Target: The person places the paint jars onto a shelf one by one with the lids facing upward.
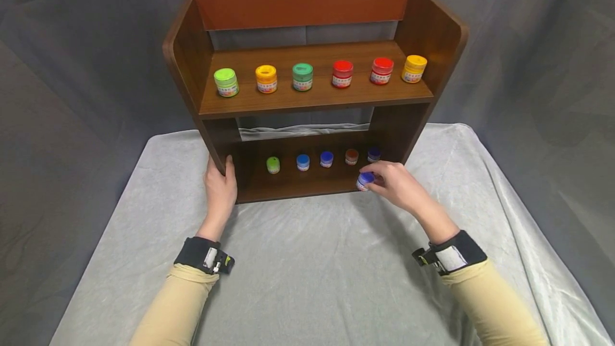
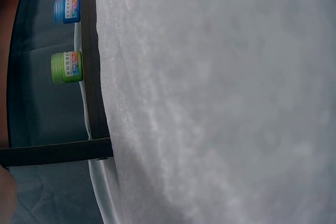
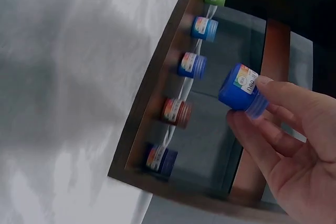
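My right hand (image 1: 396, 183) pinches a blue paint jar (image 3: 241, 85) by its lid end, thumb on one side and fingers on the other. In the head view this jar overlaps the front edge of the lower shelf at its right end. My left hand (image 1: 221, 188) grips the left side panel of a dark brown two-tier wooden rack (image 1: 307, 105), thumb on the inner side. On the lower tier stand a light green jar (image 1: 273, 165), a light blue jar (image 1: 303, 163), a blue jar (image 1: 326, 159), a brown jar (image 1: 352, 157) and a dark blue jar (image 1: 373, 155).
The upper tier bears a row of jars: light green (image 1: 226, 83), yellow (image 1: 266, 79), green (image 1: 302, 77), two red ones and a yellow one (image 1: 414, 69) at the right. A grey cloth (image 1: 298, 271) covers the table; a dark grey curtain (image 1: 86, 68) hangs behind.
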A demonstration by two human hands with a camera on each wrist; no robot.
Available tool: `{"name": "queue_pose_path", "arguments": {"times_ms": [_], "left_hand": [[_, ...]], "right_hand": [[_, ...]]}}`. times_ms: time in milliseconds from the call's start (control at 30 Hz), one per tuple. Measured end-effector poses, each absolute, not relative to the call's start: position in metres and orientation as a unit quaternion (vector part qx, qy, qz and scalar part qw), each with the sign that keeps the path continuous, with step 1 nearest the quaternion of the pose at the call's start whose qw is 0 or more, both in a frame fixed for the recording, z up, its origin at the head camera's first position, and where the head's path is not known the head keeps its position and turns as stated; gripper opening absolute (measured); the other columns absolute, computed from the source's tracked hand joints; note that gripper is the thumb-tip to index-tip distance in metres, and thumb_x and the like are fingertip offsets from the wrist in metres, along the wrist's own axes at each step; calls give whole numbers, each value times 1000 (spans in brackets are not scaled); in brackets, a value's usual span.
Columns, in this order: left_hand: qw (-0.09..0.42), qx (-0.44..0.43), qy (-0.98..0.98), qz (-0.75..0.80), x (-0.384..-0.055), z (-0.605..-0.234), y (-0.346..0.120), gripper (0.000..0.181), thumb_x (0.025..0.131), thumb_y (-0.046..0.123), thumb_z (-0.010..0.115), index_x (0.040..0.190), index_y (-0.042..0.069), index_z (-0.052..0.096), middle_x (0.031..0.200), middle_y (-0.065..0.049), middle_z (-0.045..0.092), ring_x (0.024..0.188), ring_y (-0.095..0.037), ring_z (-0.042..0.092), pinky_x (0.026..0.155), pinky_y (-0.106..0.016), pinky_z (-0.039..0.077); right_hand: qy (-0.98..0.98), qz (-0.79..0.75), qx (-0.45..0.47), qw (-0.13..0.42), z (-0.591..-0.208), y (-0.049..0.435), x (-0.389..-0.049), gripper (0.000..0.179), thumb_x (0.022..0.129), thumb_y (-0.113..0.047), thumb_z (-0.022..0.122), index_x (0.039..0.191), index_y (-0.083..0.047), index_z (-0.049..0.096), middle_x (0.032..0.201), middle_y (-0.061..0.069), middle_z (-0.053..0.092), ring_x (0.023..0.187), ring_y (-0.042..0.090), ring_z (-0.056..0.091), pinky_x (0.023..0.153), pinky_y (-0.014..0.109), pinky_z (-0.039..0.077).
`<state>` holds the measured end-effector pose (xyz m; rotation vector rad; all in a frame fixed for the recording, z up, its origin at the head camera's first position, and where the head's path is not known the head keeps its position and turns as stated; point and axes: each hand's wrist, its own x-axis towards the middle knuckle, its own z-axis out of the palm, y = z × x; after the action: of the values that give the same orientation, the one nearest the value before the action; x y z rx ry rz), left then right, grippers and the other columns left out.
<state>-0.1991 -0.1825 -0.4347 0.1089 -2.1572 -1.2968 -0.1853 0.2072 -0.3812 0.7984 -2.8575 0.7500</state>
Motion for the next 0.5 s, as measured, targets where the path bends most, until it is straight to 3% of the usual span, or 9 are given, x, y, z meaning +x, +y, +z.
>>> {"name": "queue_pose_path", "arguments": {"times_ms": [500], "left_hand": [[306, 40, -816, -489, -201, -438, -184, 40, 102, 23, 51, 130, -6, 54, 119, -28, 64, 115, -43, 61, 98, -54, 45]], "right_hand": [[-915, 295, 270, 53, -377, 157, -201, 29, 88, -11, 75, 115, -2, 71, 111, 14, 73, 98, 27, 73, 88, 42, 58]]}}
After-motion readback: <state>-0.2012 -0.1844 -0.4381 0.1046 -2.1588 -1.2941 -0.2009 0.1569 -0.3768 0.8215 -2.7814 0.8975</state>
